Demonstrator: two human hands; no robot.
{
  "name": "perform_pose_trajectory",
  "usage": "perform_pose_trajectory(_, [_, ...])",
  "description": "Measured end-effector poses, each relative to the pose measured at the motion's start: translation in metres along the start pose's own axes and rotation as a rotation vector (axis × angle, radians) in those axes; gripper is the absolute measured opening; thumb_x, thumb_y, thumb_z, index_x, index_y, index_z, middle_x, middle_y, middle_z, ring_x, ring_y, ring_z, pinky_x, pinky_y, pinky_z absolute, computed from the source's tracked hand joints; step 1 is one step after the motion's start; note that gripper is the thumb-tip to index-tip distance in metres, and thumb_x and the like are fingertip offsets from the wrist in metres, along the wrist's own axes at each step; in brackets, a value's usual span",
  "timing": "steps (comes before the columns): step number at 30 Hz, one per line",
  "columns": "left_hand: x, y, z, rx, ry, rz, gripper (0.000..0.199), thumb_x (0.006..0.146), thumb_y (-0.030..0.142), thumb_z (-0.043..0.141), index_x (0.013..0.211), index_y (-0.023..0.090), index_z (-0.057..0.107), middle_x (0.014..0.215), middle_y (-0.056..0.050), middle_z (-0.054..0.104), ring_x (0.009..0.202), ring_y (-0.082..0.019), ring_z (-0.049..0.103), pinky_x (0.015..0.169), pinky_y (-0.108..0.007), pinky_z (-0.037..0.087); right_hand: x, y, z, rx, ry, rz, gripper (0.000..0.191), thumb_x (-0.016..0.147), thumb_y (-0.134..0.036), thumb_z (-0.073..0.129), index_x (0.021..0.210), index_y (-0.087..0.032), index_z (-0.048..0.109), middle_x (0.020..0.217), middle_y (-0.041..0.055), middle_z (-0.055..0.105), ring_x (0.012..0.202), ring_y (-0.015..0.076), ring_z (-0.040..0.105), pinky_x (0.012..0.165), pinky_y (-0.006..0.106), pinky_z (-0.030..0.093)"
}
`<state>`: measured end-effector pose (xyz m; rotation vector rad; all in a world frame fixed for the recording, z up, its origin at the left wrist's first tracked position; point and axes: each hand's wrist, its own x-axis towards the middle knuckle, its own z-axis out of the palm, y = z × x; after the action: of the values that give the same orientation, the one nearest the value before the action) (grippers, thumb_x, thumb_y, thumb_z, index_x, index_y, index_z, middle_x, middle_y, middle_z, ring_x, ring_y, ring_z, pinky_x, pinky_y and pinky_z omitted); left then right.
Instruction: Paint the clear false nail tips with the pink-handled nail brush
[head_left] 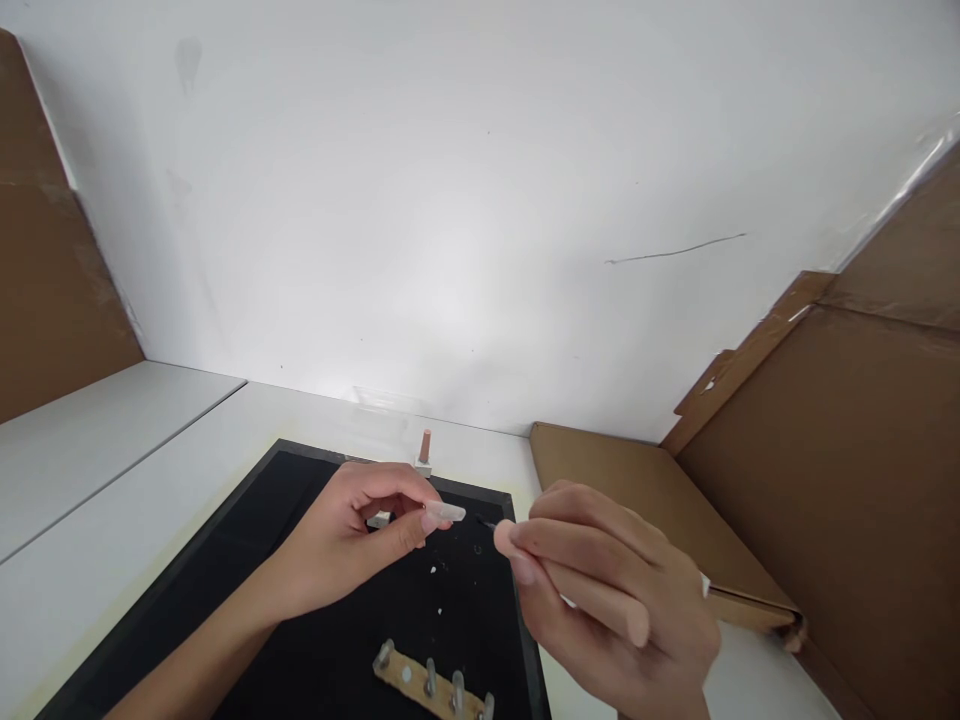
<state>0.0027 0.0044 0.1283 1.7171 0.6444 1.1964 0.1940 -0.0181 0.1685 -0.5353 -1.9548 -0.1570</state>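
My left hand (pixel 375 530) pinches a small translucent nail tip (pixel 446 511) between thumb and forefinger above the black mat. Facing it, my right hand (pixel 607 590) holds a peach-coloured brush cap (pixel 504 538) whose dark bristle end points left, a short gap from the nail tip. Below, a tan strip (pixel 424 686) carries several upright translucent nail tips. Behind my left hand stands a small bottle with a peach cap (pixel 425 446). A small whitish object (pixel 380 519) shows partly behind my left fingers.
The black mat (pixel 322 640) lies on a white table (pixel 187 430). A flat cardboard box (pixel 637 470) is at the right, beside a tall cardboard panel (pixel 847 450). Another cardboard panel (pixel 52 240) stands at the left, with a white wall (pixel 450 200) behind.
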Motion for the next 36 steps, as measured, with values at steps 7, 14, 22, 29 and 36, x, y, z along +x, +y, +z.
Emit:
perform_pose_trajectory(7, [-0.0015, 0.0008, -0.001, 0.059, -0.014, 0.033, 0.016, 0.087, 0.026, 0.057, 0.081, 0.016, 0.068, 0.071, -0.004, 0.063, 0.063, -0.013, 0.053, 0.056, -0.024, 0.041, 0.002, -0.0017, -0.0012, 0.117, -0.069, 0.0, 0.021, 0.077, -0.006, 0.059, 0.09, -0.022, 0.058, 0.069, 0.0005, 0.062, 0.055, 0.0131, 0.057, 0.045, 0.026, 0.047])
perform_pose_trajectory(14, [-0.0012, 0.0034, -0.0003, 0.155, 0.003, 0.112, 0.014, 0.088, 0.022, 0.057, 0.082, 0.016, 0.068, 0.07, -0.004, 0.064, 0.067, -0.014, 0.057, 0.06, -0.025, 0.044, 0.0011, -0.0011, 0.0002, 0.16, 0.039, 0.053, 0.019, 0.073, -0.002, 0.056, 0.077, -0.021, 0.057, 0.063, 0.0004, 0.058, 0.05, 0.0126, 0.052, 0.04, 0.026, 0.043])
perform_pose_trajectory(22, [-0.0009, -0.0005, -0.0009, 0.213, 0.007, 0.238, 0.011, 0.088, 0.015, 0.055, 0.086, 0.016, 0.066, 0.078, -0.005, 0.067, 0.075, -0.015, 0.061, 0.067, -0.026, 0.046, 0.0011, 0.001, 0.0019, 0.216, -0.042, 0.086, 0.021, 0.075, -0.002, 0.059, 0.084, -0.021, 0.06, 0.073, 0.0021, 0.063, 0.059, 0.0127, 0.056, 0.048, 0.026, 0.048])
perform_pose_trajectory(29, [-0.0012, -0.0012, -0.0005, 0.237, 0.021, 0.273, 0.01, 0.087, 0.011, 0.057, 0.086, 0.018, 0.065, 0.08, -0.004, 0.067, 0.077, -0.014, 0.061, 0.069, -0.026, 0.047, -0.0008, 0.0052, -0.0035, 0.309, -0.003, 0.118, 0.019, 0.077, -0.005, 0.062, 0.087, -0.021, 0.064, 0.073, 0.0023, 0.064, 0.06, 0.0138, 0.056, 0.05, 0.026, 0.049])
perform_pose_trajectory(36, [-0.0031, -0.0029, -0.0018, 0.236, 0.023, 0.298, 0.015, 0.088, 0.009, 0.055, 0.091, 0.02, 0.064, 0.084, -0.003, 0.066, 0.078, -0.012, 0.06, 0.07, -0.024, 0.047, -0.0014, 0.0067, -0.004, 0.28, -0.081, 0.15, 0.026, 0.076, -0.003, 0.063, 0.093, -0.022, 0.065, 0.076, 0.0021, 0.067, 0.064, 0.0142, 0.059, 0.052, 0.026, 0.05])
